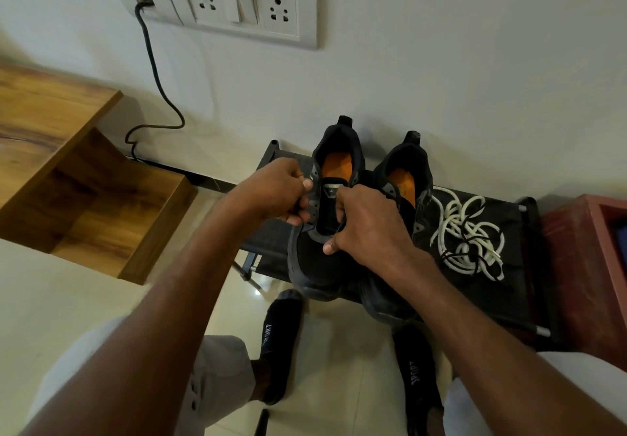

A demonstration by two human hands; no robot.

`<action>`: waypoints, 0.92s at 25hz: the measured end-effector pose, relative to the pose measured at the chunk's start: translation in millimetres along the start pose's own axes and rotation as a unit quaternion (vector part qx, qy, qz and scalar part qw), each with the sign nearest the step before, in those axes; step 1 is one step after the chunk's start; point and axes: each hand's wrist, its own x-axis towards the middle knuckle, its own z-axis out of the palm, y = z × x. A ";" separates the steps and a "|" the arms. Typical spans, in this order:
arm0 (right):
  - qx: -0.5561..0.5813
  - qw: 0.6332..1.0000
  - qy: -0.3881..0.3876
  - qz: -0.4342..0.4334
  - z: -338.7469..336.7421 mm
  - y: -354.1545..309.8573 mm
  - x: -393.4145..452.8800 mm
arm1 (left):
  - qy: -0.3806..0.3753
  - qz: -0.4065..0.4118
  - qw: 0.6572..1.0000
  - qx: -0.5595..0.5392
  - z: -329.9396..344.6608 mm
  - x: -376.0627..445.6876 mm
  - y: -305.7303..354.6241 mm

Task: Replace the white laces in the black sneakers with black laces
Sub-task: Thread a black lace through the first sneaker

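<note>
Fingers [307, 185] of both hands, seemingly pinching lace, flank left sneaker [319, 266].

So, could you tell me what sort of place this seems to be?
Probably a room in a home, near a shoe rack. A wall switchboard with sockets, glossy floor tiles, and a low black rack holding sneakers suggest it.

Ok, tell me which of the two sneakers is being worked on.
The left sneaker, farther from the white laces: both the left hand and right hand grip its eyelet flaps. The right sneaker stands untouched beside it.
</note>
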 end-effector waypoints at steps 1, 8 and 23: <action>0.002 1.000 0.003 0.002 1.4 -1.0 -1.3 | 0.003 0.002 0.999 0.043 2.4 1.1 -0.8; -0.005 0.999 0.032 -0.018 -2.0 -0.6 -1.5 | -0.048 -0.014 0.980 0.190 8.3 1.4 -0.6; 0.102 0.994 0.004 -0.038 2.2 19.2 10.5 | 0.057 0.012 0.949 0.311 9.3 3.5 -6.0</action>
